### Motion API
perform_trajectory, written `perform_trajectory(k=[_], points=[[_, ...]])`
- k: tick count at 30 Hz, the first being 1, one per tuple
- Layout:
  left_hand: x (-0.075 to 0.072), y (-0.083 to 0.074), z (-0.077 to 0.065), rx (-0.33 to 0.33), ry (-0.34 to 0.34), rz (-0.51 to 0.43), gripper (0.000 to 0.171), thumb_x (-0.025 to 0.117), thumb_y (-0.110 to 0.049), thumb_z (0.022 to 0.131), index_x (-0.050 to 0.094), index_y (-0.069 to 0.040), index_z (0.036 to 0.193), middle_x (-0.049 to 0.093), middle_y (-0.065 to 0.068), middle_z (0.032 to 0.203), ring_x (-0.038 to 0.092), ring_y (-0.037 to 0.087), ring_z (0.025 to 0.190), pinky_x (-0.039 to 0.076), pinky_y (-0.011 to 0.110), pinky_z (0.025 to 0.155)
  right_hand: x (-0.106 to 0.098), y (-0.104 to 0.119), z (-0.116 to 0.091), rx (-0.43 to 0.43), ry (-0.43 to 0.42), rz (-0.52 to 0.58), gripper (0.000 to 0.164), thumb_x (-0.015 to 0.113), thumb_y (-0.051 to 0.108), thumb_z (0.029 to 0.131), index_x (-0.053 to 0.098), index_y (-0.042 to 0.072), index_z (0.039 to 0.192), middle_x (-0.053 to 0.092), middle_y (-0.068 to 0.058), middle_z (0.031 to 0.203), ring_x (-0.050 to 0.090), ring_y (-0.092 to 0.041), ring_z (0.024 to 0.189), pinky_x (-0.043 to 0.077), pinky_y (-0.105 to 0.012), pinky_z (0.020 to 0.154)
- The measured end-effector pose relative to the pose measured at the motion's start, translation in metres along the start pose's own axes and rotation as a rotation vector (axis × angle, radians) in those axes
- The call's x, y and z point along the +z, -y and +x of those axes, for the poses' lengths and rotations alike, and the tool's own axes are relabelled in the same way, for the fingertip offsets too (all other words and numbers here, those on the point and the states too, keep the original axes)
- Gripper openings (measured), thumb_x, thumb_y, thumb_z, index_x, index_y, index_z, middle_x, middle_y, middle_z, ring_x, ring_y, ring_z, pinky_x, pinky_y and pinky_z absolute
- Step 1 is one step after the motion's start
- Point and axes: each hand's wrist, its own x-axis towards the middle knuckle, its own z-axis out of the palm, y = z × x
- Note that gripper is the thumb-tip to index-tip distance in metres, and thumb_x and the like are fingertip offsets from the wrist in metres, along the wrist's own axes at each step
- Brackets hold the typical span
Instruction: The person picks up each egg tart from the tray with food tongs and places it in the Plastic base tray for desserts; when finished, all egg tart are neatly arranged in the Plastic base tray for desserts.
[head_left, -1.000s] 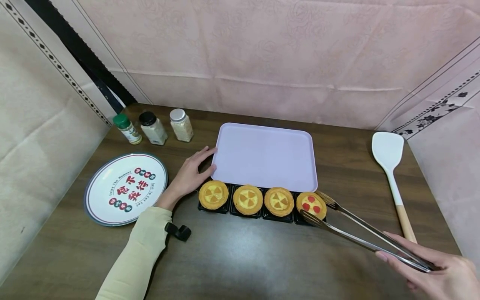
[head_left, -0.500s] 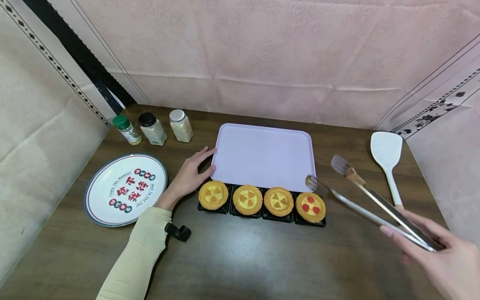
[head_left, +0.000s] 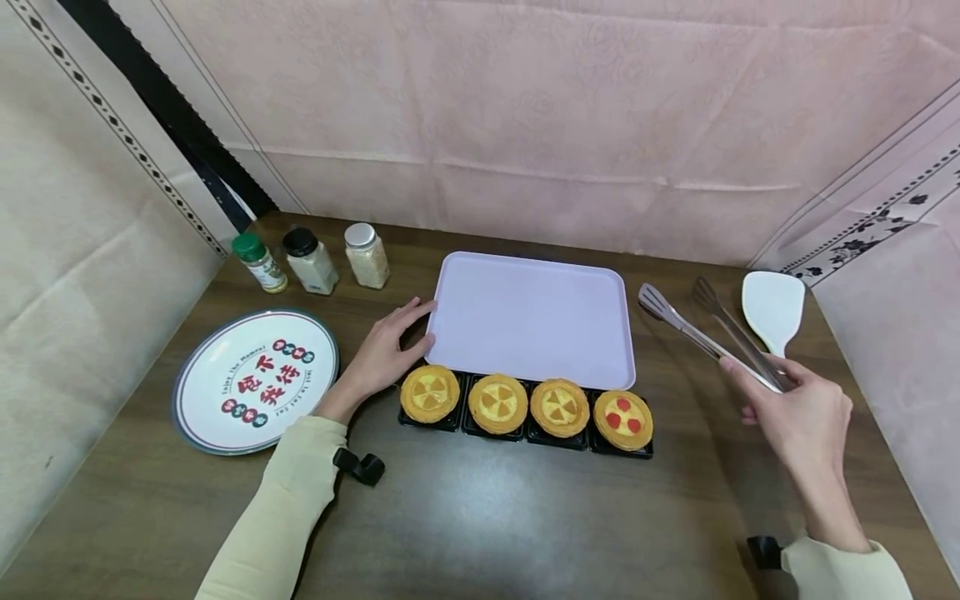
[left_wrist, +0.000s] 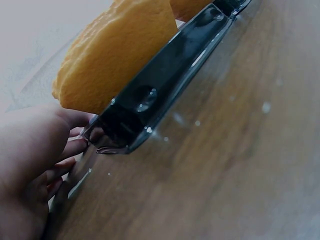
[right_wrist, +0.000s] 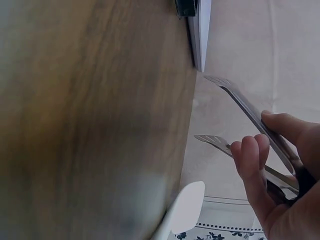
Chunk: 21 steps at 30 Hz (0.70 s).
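Observation:
My right hand (head_left: 802, 408) grips a pair of metal tongs (head_left: 686, 327), whose two arms stand apart with nothing between the tips. The tongs point away from me, between the lilac tray (head_left: 532, 321) and the white spatula (head_left: 774, 310). In the right wrist view the thumb and fingers press the tong arms (right_wrist: 245, 105) from both sides. My left hand (head_left: 386, 350) rests at the tray's left edge, fingers extended. In front of the tray lies a row of several round tarts in black plastic cups: yellow-patterned ones (head_left: 497, 404) and, at the right end, one with red dots (head_left: 623, 419).
A white oval plate (head_left: 202, 400) with red lettering lies on the left. Behind it stand three seasoning jars: green-capped (head_left: 262, 265), black-capped (head_left: 311, 265) and silver-capped (head_left: 367, 260). Light cloth (head_left: 480, 125) hangs along the back and sides of the wooden table (head_left: 480, 517).
My right hand has carried the tongs away from the red-dotted tart, up and to the right, beside the spatula. The tart stays in its cup. The left hand has kept its place.

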Motion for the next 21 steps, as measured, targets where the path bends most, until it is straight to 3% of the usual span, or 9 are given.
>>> perform_trajectory(k=[5, 12, 14, 16, 19, 21], points=[[0.001, -0.002, 0.000, -0.009, 0.006, 0.000, 0.054, 0.061, -0.029, 0.099, 0.045, -0.019, 0.149, 0.036, 0.011, 0.154, 0.027, 0.031, 0.143, 0.024, 0.060, 0.110, 0.007, 0.003, 0.004, -0.032, 0.017, -0.046, 0.077, 0.070, 0.062, 0.081, 0.061, 0.007, 0.134, 0.065, -0.002, 0.052, 0.061, -0.009, 0.042, 0.034, -0.029, 0.064], [0.000, -0.003, -0.001, -0.016, 0.013, -0.005, 0.054, 0.060, -0.029, 0.099, 0.044, -0.019, 0.149, 0.035, 0.011, 0.154, 0.026, 0.032, 0.143, 0.024, 0.060, 0.110, 0.013, 0.002, 0.006, -0.043, 0.034, -0.079, 0.079, 0.067, 0.061, 0.083, 0.060, -0.002, 0.131, 0.064, -0.003, 0.052, 0.060, -0.009, 0.041, 0.034, -0.034, 0.065], [0.000, -0.003, -0.001, -0.025, 0.014, -0.003, 0.054, 0.060, -0.030, 0.099, 0.044, -0.019, 0.149, 0.035, 0.011, 0.155, 0.026, 0.032, 0.143, 0.023, 0.061, 0.110, 0.015, 0.000, 0.007, -0.050, 0.056, -0.098, 0.081, 0.066, 0.061, 0.084, 0.058, -0.005, 0.130, 0.065, -0.003, 0.053, 0.065, -0.016, 0.048, 0.036, -0.039, 0.067], [-0.001, -0.003, -0.001, -0.032, 0.015, 0.000, 0.054, 0.060, -0.030, 0.099, 0.044, -0.020, 0.149, 0.034, 0.011, 0.155, 0.026, 0.033, 0.143, 0.022, 0.062, 0.110, 0.017, -0.002, 0.008, -0.053, 0.084, -0.130, 0.082, 0.064, 0.063, 0.085, 0.058, -0.007, 0.129, 0.067, -0.006, 0.057, 0.069, -0.030, 0.066, 0.038, -0.046, 0.070], [-0.001, -0.003, -0.001, -0.031, 0.015, 0.000, 0.054, 0.060, -0.030, 0.099, 0.044, -0.020, 0.149, 0.034, 0.012, 0.155, 0.026, 0.033, 0.143, 0.023, 0.061, 0.110, 0.020, -0.005, 0.008, -0.049, 0.120, -0.186, 0.084, 0.062, 0.066, 0.084, 0.059, -0.007, 0.125, 0.072, -0.017, 0.080, 0.062, -0.048, 0.090, 0.040, -0.054, 0.070], [-0.001, -0.003, -0.001, -0.026, 0.013, 0.000, 0.054, 0.060, -0.030, 0.099, 0.044, -0.020, 0.149, 0.034, 0.012, 0.155, 0.026, 0.033, 0.143, 0.023, 0.061, 0.110, 0.023, -0.006, 0.007, -0.038, 0.135, -0.218, 0.085, 0.062, 0.069, 0.082, 0.061, -0.006, 0.121, 0.071, -0.023, 0.094, 0.059, -0.051, 0.092, 0.041, -0.053, 0.064]])
